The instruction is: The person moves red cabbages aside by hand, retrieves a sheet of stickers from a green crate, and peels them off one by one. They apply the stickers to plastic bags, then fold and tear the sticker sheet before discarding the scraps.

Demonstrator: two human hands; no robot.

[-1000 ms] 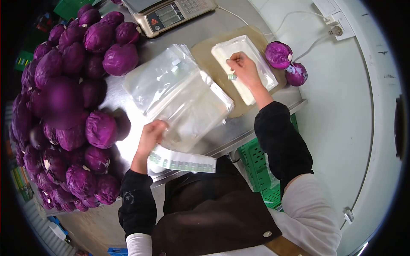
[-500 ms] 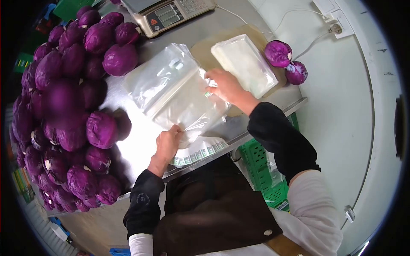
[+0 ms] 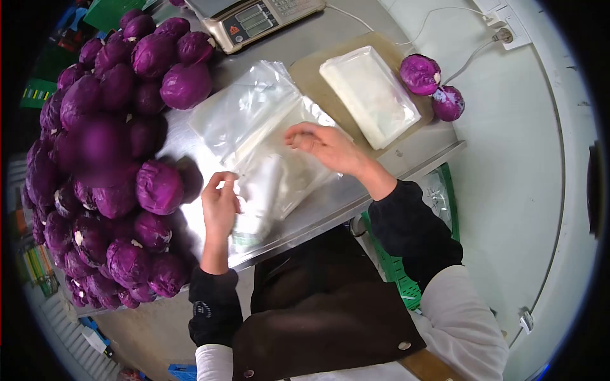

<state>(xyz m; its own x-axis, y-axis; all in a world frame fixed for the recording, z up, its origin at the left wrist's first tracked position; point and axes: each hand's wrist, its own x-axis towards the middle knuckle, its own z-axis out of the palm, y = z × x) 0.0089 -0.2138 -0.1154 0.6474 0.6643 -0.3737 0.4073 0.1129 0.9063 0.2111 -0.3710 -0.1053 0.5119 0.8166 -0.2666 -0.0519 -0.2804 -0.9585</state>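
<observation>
My left hand (image 3: 220,208) is at the near left of the bags, its fingers curled at the edge of a white strip of labels (image 3: 256,200). That strip is smeared by motion, with a trace of green print at its near end. Over the clear plastic bags (image 3: 248,108), my right hand (image 3: 325,149) hovers with its fingers stretched out and slightly bent. Nothing shows in it, and its fingertips are a little blurred. The bags lie flat and overlapping on the metal table (image 3: 346,202).
A large heap of red cabbages (image 3: 101,190) covers the table's left side. A scale (image 3: 260,22) stands at the back. To the right are a stack of packed bags (image 3: 372,95) and two cabbages (image 3: 420,74) by the wall. A green crate (image 3: 397,270) sits below the edge.
My left hand has moved up and left, and the label strip has shifted left beside it. My right hand has come off the bag's far side and moved slightly nearer. The green label at its fingers no longer shows.
</observation>
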